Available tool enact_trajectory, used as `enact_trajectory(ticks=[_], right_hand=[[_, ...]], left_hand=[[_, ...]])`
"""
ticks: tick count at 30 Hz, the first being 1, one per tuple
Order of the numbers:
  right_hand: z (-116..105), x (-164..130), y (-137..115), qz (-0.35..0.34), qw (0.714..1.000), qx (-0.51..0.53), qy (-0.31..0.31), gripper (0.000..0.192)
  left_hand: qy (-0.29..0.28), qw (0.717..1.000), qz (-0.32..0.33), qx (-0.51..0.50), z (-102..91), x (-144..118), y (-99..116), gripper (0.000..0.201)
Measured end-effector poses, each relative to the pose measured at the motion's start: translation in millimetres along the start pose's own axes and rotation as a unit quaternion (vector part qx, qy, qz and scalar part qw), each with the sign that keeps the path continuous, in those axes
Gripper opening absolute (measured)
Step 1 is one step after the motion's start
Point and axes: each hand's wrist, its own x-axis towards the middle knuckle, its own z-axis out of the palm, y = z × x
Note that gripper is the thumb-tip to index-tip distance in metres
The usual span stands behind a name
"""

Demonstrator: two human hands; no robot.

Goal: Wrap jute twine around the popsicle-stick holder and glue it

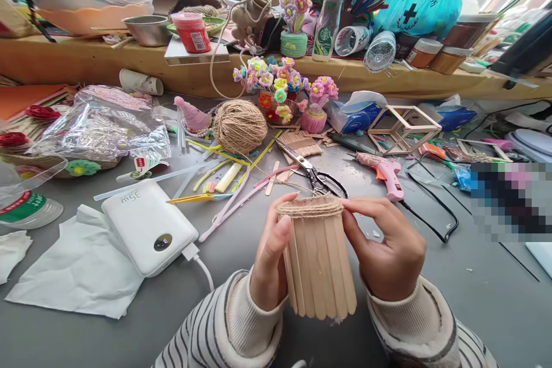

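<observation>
Sitting between left grip (269, 256), clasping its side, and right grip (390, 250), pinching rim twine (313, 210): a stick-sided cup (321, 267).

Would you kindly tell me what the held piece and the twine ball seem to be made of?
Held piece: its outside looks like bare, matte wood, given the pale, flat sticks with rounded ends. Twine ball: rough, matte fibre, perhaps jute, judging by its coarse brown strands.

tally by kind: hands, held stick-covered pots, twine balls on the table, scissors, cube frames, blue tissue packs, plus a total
Hands, left hand and right hand: 2
Held stick-covered pot: 1
Twine ball: 1
Scissors: 1
Cube frame: 1
Blue tissue packs: 2
Total: 8
</observation>
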Motion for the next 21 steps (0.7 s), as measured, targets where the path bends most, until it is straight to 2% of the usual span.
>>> enact_trajectory(ticks=[5, 12, 17, 21], right_hand=[[-1, -1, -3, -0.006, 1.000, -0.006, 0.000, 0.019], [-4, 0, -4, -0.006, 1.000, 0.005, -0.021, 0.018], [-12, 4, -1, 0.006, 0.998, 0.032, -0.048, 0.014], [-21, 8, 1, -0.015, 0.992, 0.070, -0.100, 0.024]], left_hand=[[0.022, 1.000, -0.011, 0.006, -0.4, 2, 1, 0.041], [0.023, 0.999, -0.018, 0.013, -1.6, 4, 3, 0.039], [0.013, 1.000, -0.017, 0.021, -3.4, 3, 4, 0.039], [0.003, 0.999, -0.006, 0.041, -5.0, 2, 5, 0.039]])
